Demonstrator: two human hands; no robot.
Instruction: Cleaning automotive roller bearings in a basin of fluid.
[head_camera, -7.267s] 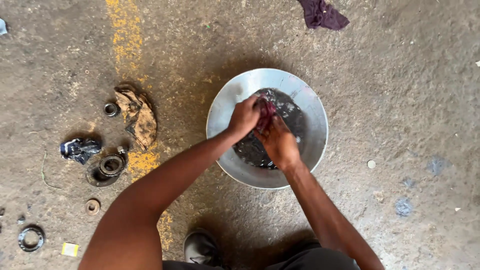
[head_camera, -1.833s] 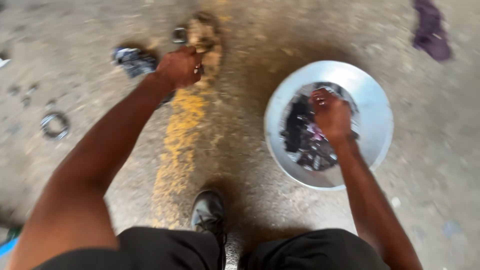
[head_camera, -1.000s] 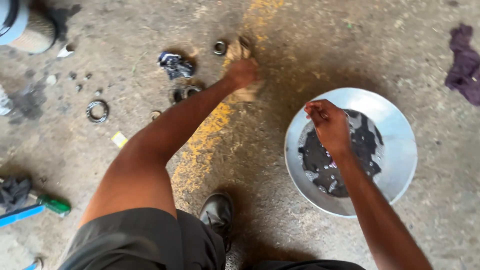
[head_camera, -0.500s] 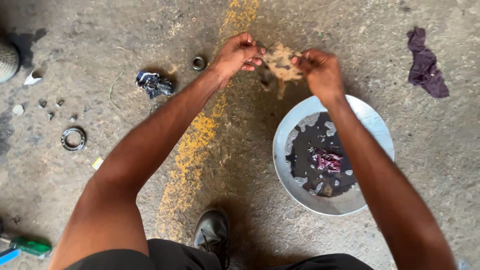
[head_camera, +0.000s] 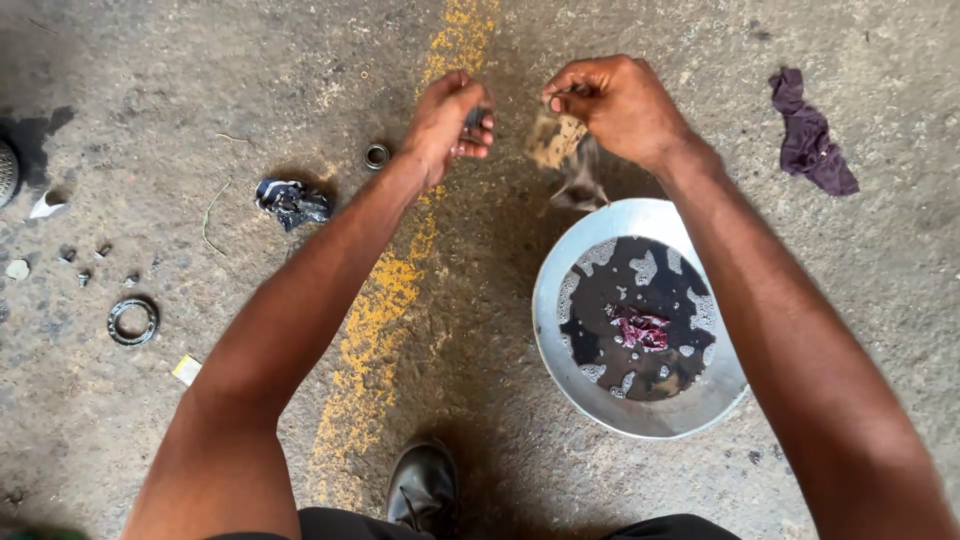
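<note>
While my right hand (head_camera: 615, 105) pinches the dirty rag (head_camera: 565, 155) at the basin's (head_camera: 560, 290) twelve o'clock, my left hand (head_camera: 450, 115) is curled shut near it; a slip would dunk the rag in the dark liquid (head_camera: 600, 300).

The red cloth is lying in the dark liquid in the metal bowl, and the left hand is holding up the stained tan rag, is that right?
Not quite: the head view shows the right hand holding up the stained tan rag. The red cloth does lie in the dark liquid in the metal bowl.
</note>
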